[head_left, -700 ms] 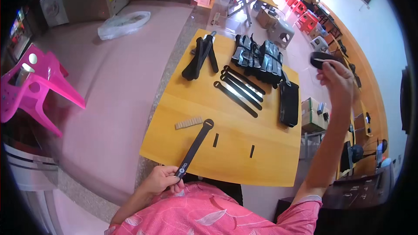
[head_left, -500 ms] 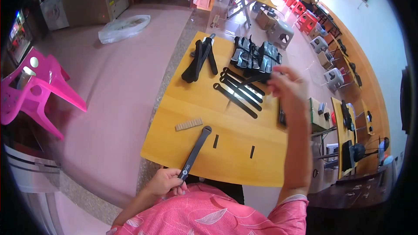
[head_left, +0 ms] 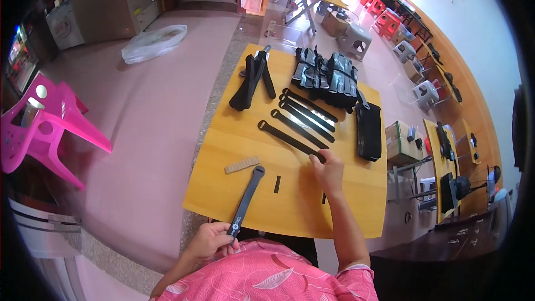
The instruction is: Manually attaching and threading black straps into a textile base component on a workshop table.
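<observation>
A bright pink plastic stool (head_left: 50,125) is seen at far left, and a clear plastic bag (head_left: 154,43) lies on the floor. On the yellow wooden table (head_left: 220,195), a beige ridged strip (head_left: 242,164) is placed near a dark grey flat strap with a slotted round end (head_left: 243,206); the strap's near end is gripped by the left hand (head_left: 213,239) at the table's front edge. Farther back, black crossed bands (head_left: 253,83) are laid. A black flat strap with a ring end (head_left: 290,140) is pinched at its right end by the right hand (head_left: 329,170), just beside a row of similar black straps (head_left: 304,132). Behind these, bundled black-and-grey straps (head_left: 326,75) are stacked. At right, a black rectangular stack (head_left: 368,132) is set near the edge.
</observation>
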The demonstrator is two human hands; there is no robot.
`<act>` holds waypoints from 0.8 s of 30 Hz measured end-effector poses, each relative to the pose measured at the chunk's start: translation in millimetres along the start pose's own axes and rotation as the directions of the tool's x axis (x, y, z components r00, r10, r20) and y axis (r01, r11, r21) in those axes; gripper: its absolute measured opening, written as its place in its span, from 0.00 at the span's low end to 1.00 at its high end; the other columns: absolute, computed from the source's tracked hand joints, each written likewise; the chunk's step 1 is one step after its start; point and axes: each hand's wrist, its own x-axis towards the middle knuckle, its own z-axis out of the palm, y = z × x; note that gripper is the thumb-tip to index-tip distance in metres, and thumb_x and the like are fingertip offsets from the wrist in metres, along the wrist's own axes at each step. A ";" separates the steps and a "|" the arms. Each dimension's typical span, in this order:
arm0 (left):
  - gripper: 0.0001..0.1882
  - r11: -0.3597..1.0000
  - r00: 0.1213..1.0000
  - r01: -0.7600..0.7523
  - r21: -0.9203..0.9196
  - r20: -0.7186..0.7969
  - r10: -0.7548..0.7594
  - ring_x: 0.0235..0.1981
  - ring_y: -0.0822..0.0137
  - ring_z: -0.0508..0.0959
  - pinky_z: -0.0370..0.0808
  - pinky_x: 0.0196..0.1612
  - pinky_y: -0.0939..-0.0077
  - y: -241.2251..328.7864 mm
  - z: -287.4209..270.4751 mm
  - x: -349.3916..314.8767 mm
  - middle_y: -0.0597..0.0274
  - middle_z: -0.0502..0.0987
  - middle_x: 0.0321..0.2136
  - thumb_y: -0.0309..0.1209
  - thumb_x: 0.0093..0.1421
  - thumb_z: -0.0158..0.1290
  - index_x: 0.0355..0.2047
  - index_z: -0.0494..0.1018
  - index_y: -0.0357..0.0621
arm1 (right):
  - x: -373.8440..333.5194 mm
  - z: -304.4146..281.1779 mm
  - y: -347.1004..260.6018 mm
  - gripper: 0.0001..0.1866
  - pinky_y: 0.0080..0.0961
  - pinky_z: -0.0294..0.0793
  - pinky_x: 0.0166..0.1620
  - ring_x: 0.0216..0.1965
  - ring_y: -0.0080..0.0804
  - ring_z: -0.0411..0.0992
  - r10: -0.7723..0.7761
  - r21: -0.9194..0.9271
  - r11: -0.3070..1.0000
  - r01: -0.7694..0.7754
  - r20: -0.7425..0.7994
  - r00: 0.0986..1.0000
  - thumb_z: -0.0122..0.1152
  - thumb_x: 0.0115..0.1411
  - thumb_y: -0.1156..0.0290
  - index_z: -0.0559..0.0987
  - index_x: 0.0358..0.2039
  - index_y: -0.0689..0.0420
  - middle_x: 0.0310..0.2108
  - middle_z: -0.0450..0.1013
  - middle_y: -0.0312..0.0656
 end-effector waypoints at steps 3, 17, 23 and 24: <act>0.12 1.000 1.000 -0.001 0.008 -0.004 0.001 0.21 0.66 0.79 0.75 0.22 0.82 -1.6 0.5 1.5 0.45 0.79 0.26 0.18 0.58 0.46 0.42 0.71 0.27 | 1.4 -6.0 0.8 0.13 0.39 0.74 0.33 0.29 0.47 0.74 0.057 -0.253 0.967 -0.025 0.121 0.991 0.68 0.50 0.65 0.78 0.29 0.61 0.28 0.74 0.49; 0.08 1.000 1.000 -0.004 -0.021 -0.011 0.004 0.22 0.74 0.77 0.73 0.25 0.85 4.1 3.7 -2.0 0.53 0.80 0.27 0.20 0.60 0.48 0.39 0.72 0.31 | 12.4 33.5 -36.5 0.06 0.41 0.69 0.40 0.38 0.45 0.70 -0.396 -0.252 0.873 0.419 0.140 0.908 0.62 0.49 0.71 0.78 0.28 0.57 0.32 0.72 0.43; 0.08 0.999 1.000 -0.006 -0.037 -0.021 0.006 0.22 0.74 0.77 0.73 0.25 0.85 3.3 4.4 -3.4 0.54 0.80 0.27 0.21 0.60 0.48 0.39 0.73 0.31 | 32.9 42.5 -23.7 0.06 0.42 0.71 0.37 0.32 0.51 0.71 -0.235 -0.021 0.968 0.250 0.275 0.932 0.60 0.51 0.71 0.77 0.28 0.59 0.26 0.71 0.49; 0.08 0.999 1.000 -0.008 -0.039 -0.024 0.007 0.22 0.74 0.77 0.73 0.25 0.85 1.2 3.0 -2.5 0.54 0.80 0.27 0.21 0.60 0.48 0.39 0.73 0.31 | 32.8 42.9 -28.2 0.06 0.42 0.71 0.37 0.32 0.51 0.71 -0.238 -0.019 0.967 0.253 0.277 0.931 0.60 0.51 0.71 0.77 0.28 0.59 0.26 0.71 0.49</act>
